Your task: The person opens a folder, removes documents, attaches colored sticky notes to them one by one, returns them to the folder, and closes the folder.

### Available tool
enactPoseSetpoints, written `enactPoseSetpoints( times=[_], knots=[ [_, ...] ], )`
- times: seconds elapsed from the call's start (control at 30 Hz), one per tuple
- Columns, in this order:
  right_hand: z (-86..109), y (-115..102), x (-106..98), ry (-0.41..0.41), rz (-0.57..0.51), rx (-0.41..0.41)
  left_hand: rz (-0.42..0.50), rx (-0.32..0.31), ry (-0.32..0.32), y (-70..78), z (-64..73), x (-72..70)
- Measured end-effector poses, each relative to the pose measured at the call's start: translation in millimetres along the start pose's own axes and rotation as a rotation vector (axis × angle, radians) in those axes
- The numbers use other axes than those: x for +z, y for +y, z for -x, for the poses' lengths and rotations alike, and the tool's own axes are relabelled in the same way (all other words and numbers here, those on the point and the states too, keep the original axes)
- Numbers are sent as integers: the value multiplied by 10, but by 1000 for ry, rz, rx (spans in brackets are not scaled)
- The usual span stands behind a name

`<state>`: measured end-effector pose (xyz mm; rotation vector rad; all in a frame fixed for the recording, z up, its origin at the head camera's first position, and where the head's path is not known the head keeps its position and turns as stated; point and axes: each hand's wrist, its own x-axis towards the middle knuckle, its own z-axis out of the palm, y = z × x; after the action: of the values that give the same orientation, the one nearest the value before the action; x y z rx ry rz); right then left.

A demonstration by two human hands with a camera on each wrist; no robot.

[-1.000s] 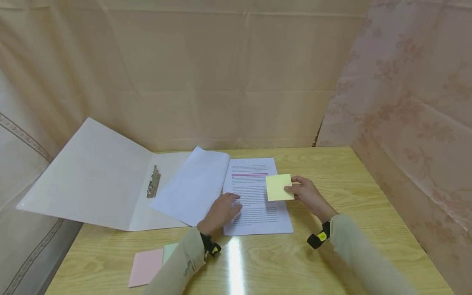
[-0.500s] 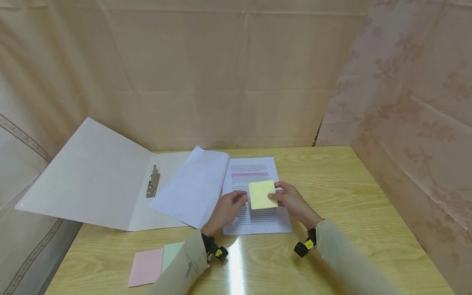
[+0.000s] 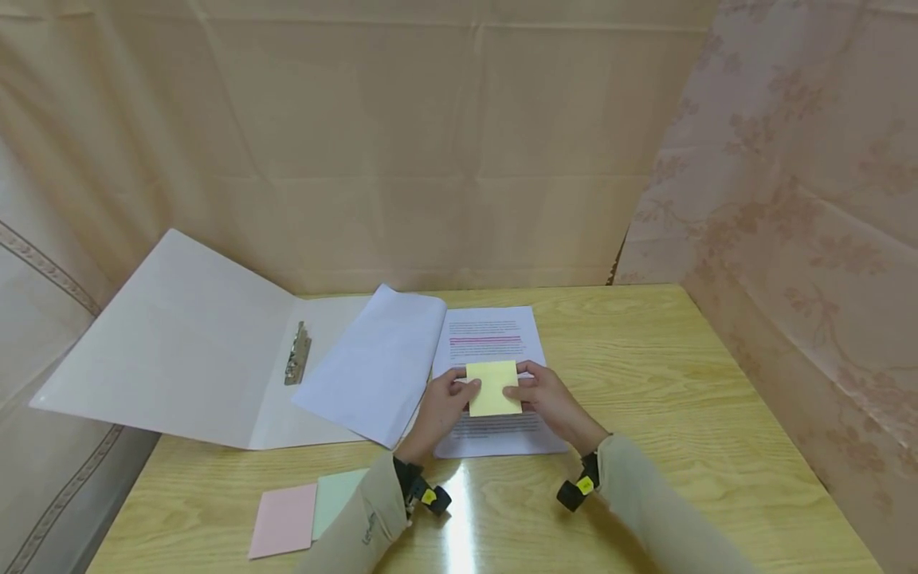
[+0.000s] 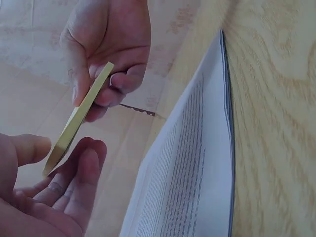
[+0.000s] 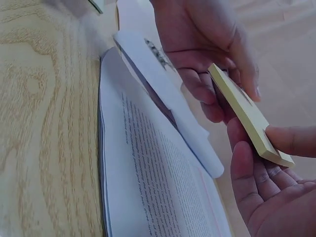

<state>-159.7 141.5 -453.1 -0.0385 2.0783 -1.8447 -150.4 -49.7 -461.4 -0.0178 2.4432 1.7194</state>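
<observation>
A pad of yellow sticky notes (image 3: pixel 493 399) is held up between both hands, over a printed page (image 3: pixel 495 441). My right hand (image 3: pixel 555 402) pinches its right edge, thumb on the front face and fingers behind. At the left edge, my left hand (image 3: pixel 439 410) has its thumb at the front face and curled fingers behind. Edge-on in the left wrist view, the thick pad (image 4: pixel 76 121) slants between the two hands. The right wrist view shows the pad (image 5: pixel 247 118) with the right thumb pressed on it. Pink highlighted lines cross the page's upper half.
Left of the page lies a turned-over white sheet (image 3: pixel 376 359), partly over an open white folder (image 3: pixel 179 343) with a metal clip (image 3: pixel 297 355). Pink sticky notes (image 3: pixel 283 522) and green sticky notes (image 3: pixel 337 494) lie at the front left of the wooden table (image 3: pixel 645 343).
My right hand has brought the yellow pad leftward and slightly down over the page. My left hand has come up to meet it and now grips its left edge.
</observation>
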Motion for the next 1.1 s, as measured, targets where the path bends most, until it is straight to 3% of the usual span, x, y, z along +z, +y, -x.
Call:
enactPoseSetpoints(
  times=[0.13,0.37,0.5,0.67,0.83,1.1],
  knots=[
    [6,6,46,5,-3,-8,55,-28,17,17,10,14],
    [-8,38,103,84,78,-52,106,-51,4,31,14,43],
    [5,39,107,122,225,-134,131,-43,4,30,23,42],
    [31,53,106,147,437,-304,126,-40,11,29,36,45],
    [62,62,113,97,561,-455,115,-33,10,-4,41,53],
    [105,75,159,-3,720,-518,137,-12,-16,-57,41,58]
  ],
)
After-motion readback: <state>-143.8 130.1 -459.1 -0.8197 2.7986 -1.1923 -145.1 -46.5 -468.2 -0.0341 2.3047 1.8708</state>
